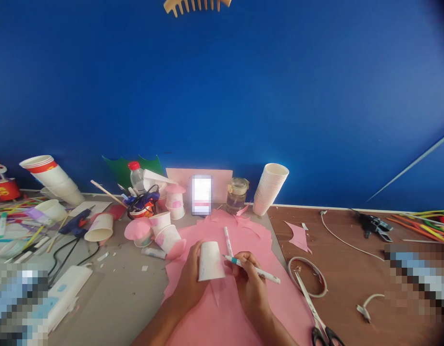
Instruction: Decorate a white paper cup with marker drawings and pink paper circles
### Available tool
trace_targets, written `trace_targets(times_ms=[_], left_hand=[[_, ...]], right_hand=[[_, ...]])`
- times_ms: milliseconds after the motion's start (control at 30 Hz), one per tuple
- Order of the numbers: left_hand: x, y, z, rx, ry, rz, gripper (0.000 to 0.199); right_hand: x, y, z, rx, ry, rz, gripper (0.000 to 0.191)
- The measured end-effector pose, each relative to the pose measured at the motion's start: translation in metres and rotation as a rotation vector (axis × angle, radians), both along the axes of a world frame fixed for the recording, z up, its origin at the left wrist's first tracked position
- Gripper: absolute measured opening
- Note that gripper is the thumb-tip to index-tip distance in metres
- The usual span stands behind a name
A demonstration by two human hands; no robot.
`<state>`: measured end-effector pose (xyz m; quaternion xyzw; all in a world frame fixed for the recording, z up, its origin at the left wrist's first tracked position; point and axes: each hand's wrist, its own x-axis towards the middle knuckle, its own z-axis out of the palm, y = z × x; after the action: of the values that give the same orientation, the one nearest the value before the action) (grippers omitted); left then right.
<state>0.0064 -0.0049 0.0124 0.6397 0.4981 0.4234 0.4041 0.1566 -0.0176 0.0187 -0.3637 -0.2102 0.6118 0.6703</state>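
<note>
A blue wall [222, 105] is rising behind the work, and pink paper [200, 327] is spreading beneath both hands. A leaning stack of cups [271, 190] is standing beyond the paper, and black-handled scissors [311, 307] are lying at its right edge. The left hand [192, 271] is curling round the left side of a paper cup [209, 262], its fingers clamping the wall, though the far fingertips are hiding from view. That cup is sitting above the paper, between the hands, wide end down. The right hand [251, 283] is pinching a white and teal marker [267, 275], fingers closed on its barrel, while the tip is pointing at the cup's right side; whether it is touching, I cannot tell. For clean strokes, the left grip should be steadying the thin wall without denting it, and the marker should be moving lightly, fingers staying off wet ink.
</note>
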Motion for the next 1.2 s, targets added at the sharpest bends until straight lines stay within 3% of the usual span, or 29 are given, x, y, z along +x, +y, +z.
trace_targets(times_ms=[267, 567, 833, 1200], left_hand=[[0.0, 0.0006, -0.0041, -0.016, 0.007, -0.003, 0.049], [0.0005, -0.001, 0.0019, -0.032, 0.001, -0.011, 0.046], [-0.0003, 0.0007, -0.0054, 0.038, 0.025, -0.011, 0.047], [-0.0014, 0.0005, -0.0022, -0.021, -0.005, -0.035, 0.049]], right_hand=[[-0.0009, -0.0033, -0.0031, 0.027, -0.047, 0.05, 0.018], [-0.0018, -0.0024, -0.0016, 0.012, -0.048, 0.04, 0.017], [-0.0009, -0.0032, 0.0003, 0.013, -0.03, 0.042, 0.018], [-0.0003, 0.0011, -0.0031, 0.043, 0.025, 0.002, 0.02]])
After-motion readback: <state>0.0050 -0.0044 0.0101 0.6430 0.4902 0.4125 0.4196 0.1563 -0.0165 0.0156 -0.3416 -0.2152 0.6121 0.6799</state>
